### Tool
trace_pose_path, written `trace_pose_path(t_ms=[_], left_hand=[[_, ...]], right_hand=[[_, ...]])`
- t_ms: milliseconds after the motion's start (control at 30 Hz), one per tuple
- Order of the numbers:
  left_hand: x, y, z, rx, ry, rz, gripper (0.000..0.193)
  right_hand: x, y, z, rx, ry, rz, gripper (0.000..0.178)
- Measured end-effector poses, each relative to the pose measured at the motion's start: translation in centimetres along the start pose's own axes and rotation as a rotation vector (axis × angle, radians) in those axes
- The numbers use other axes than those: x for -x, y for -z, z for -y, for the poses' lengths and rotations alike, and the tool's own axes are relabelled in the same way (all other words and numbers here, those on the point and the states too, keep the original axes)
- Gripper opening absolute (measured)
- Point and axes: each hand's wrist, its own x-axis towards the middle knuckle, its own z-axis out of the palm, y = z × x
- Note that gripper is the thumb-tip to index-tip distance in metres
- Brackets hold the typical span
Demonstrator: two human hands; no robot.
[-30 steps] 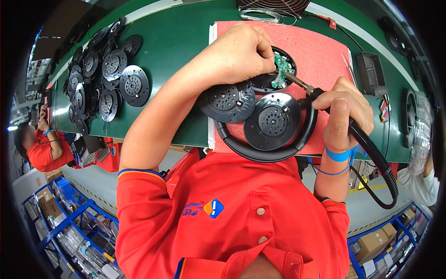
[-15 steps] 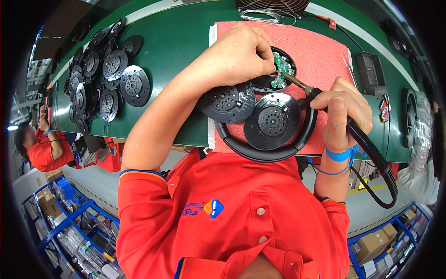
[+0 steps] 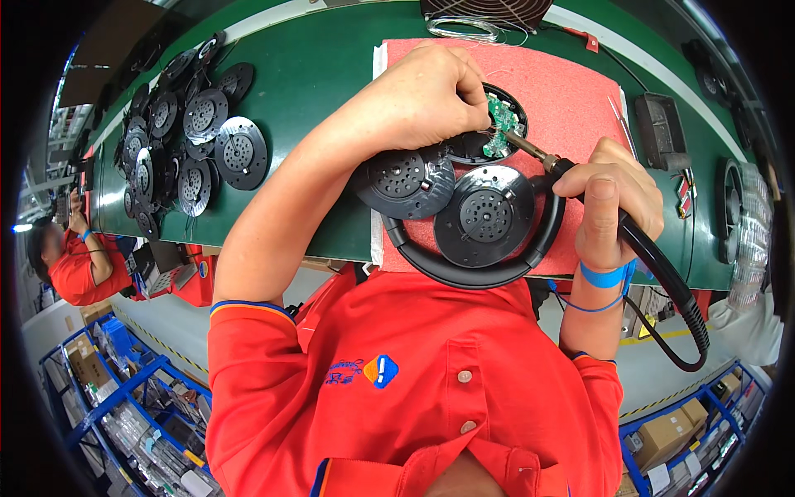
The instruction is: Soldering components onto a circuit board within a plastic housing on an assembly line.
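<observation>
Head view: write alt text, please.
Right hand holds a soldering iron, its tip at the green circuit board in an open headphone earcup; left hand is beside the board, grip unclear. Two perforated black discs lie lower in frame.

The soldering iron point(image 3: 665, 267) has shifted very slightly left.

Bright bench point(image 3: 323, 91); glare on black discs point(image 3: 406, 184); edges bowed.
</observation>
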Motion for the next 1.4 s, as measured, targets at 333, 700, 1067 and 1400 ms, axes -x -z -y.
trace_pose_path(t_ms=[333,700,1067,1400], left_hand=[[-0.1,0.2,-0.2,-0.022,0.041,0.035,0.012],[-0.3,0.5,-0.4,-0.084,0.027,0.053,0.012],[-0.2,0.1,-0.3,-0.075,0.021,0.066,0.012],[-0.3,-0.2,0.9,-0.056,-0.104,-0.063,0.017]], right_hand=[[-0.1,0.1,0.1,-0.003,0.008,0.019,0.022],[-0.2,0.0,-0.1,-0.001,0.016,0.012,0.023],[3.0,0.2,0.0,0.041,-0.008,-0.229,0.048],[8.7,0.2,3.6,0.029,-0.119,0.185,0.044]])
